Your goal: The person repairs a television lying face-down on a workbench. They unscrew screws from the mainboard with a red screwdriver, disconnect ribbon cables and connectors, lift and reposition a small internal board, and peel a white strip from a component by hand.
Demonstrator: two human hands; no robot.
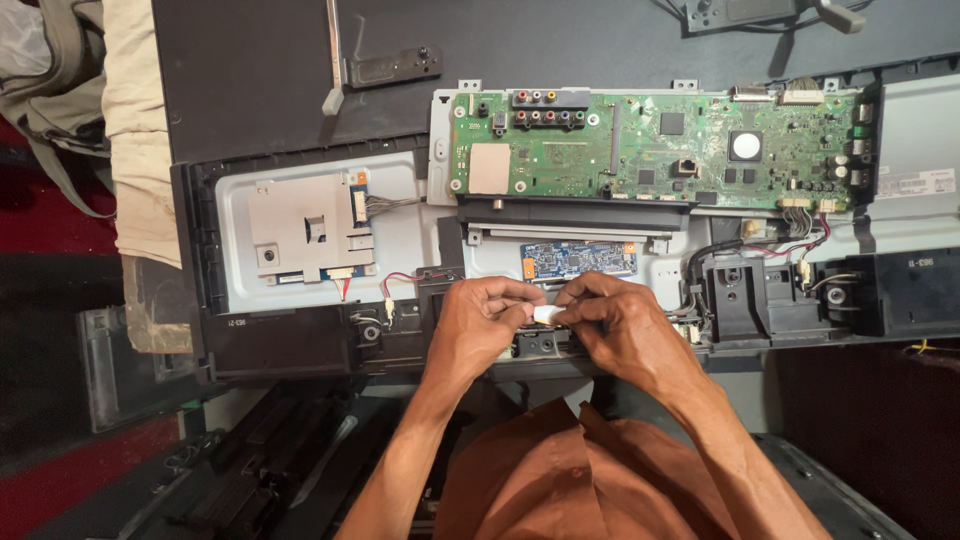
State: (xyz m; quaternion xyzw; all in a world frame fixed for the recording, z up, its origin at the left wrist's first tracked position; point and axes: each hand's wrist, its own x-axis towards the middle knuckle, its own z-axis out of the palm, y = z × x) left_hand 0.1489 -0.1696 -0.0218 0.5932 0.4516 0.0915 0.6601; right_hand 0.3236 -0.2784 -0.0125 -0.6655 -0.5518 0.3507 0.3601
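Both my hands meet at the near edge of an opened flat-screen television lying back-up. My left hand (482, 318) and my right hand (612, 318) pinch a small white flat piece (545, 314) between their fingertips; it may be a ribbon-cable end or a strip of tape. Just beyond my fingers lies a small blue circuit board (578, 259) with orange tabs at its corners. Behind that sits the large green main board (650, 150) with coloured sockets along its far edge.
A grey metal-shielded board (305, 225) with wire bundles sits to the left. Black speaker housings (760, 295) and red and white wires lie to the right. A detached black back cover (250, 70) lies beyond. Black plastic parts (250, 470) rest near my left elbow.
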